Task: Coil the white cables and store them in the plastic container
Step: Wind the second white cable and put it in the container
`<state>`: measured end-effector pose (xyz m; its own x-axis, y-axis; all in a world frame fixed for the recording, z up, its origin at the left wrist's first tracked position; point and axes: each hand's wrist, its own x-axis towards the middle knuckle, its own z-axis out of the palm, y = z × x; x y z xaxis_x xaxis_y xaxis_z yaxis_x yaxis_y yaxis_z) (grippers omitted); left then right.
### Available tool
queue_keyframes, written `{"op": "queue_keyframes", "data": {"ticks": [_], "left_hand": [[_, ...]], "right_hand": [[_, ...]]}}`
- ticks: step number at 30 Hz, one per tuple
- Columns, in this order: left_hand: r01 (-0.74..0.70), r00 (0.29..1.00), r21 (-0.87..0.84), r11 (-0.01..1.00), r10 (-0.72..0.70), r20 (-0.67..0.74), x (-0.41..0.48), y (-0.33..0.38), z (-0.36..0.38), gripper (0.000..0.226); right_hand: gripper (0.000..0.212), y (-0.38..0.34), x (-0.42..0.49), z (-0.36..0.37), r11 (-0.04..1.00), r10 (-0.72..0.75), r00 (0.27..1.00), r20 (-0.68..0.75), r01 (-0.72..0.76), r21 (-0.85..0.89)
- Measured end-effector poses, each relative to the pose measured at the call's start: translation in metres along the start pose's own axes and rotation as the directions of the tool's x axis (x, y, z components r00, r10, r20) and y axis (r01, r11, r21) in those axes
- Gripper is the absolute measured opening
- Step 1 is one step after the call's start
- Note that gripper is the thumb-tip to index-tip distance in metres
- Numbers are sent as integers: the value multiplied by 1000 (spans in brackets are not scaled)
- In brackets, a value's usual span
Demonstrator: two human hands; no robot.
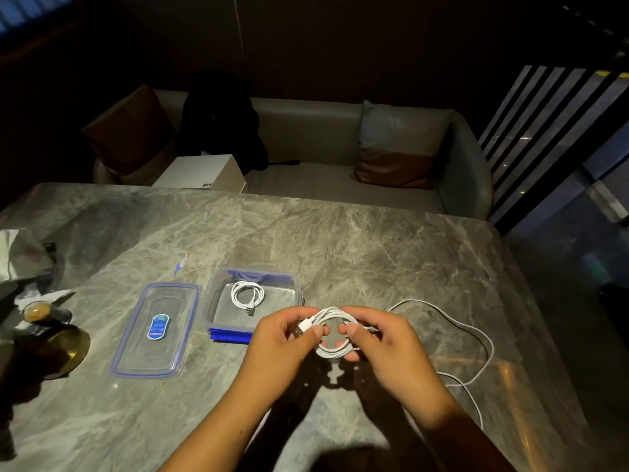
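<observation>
left hand (282,338), right hand (381,337) grip 1 coil (332,315), 1 in container (211,301), 1 loose cable (442,313)

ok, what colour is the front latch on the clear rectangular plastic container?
Blue front latch; head view shows it best.

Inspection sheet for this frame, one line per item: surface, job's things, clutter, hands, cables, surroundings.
Surface: grey marbled table, dimly lit.
Job's things: open plastic container holding one coiled cable; its lid lies flat to its left.
Clutter: amber glass dish, crumpled paper and small wrapper at left.
Hands: left hand and right hand both pinch a cable coil above the table, near the container.
Cables: loose cable sprawls on the table at right; whether it joins the cable coil cannot be told.
Surroundings: sofa with cushions, black bag, white box behind the table.
</observation>
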<state>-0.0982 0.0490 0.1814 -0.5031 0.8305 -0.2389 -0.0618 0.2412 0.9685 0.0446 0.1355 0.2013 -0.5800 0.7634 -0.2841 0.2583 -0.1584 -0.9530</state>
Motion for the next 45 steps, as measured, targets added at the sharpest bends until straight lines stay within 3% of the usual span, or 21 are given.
{"op": "queue_keyframes", "data": {"ticks": [8, 12, 17, 23, 26, 30, 32, 39, 45], "left_hand": [[52, 997, -63, 997, -55, -50, 4, -5, -6, 18], [79, 995, -144, 986, -87, -48, 7, 0, -9, 19], [72, 994, -185, 980, -86, -71, 8, 4, -5, 17], [-2, 992, -120, 993, -14, -127, 10, 5, -6, 18], [-1, 992, -141, 990, -17, -122, 9, 6, -6, 18], [3, 990, -178, 984, -28, -140, 8, 4, -5, 19], [17, 989, -193, 981, -45, -142, 8, 3, -5, 20], [51, 985, -333, 942, -103, -141, 10, 5, -6, 11], [44, 984, -328, 944, -98, -150, 12, 1, -7, 11]], "right_hand": [[27, 1, 8, 1, 940, 244, 966, 82, -256, 226], [27, 0, 12, -1, 950, 210, 975, 70, -221, 222], [24, 0, 17, -2, 998, 63, 995, -75, -62, 17], [16, 3, 17, 9, 998, 47, 995, -93, -44, 34], [11, 2, 19, 11, 992, 116, 989, -96, -111, 55], [15, -4, 22, 11, 894, 332, 942, 41, -328, 306], [14, -4, 24, 10, 845, 369, 924, 101, -379, 377], [14, 0, 27, 4, 861, 315, 946, 74, -318, 396], [16, 5, 30, 3, 869, 302, 950, 75, -307, 388]]}}
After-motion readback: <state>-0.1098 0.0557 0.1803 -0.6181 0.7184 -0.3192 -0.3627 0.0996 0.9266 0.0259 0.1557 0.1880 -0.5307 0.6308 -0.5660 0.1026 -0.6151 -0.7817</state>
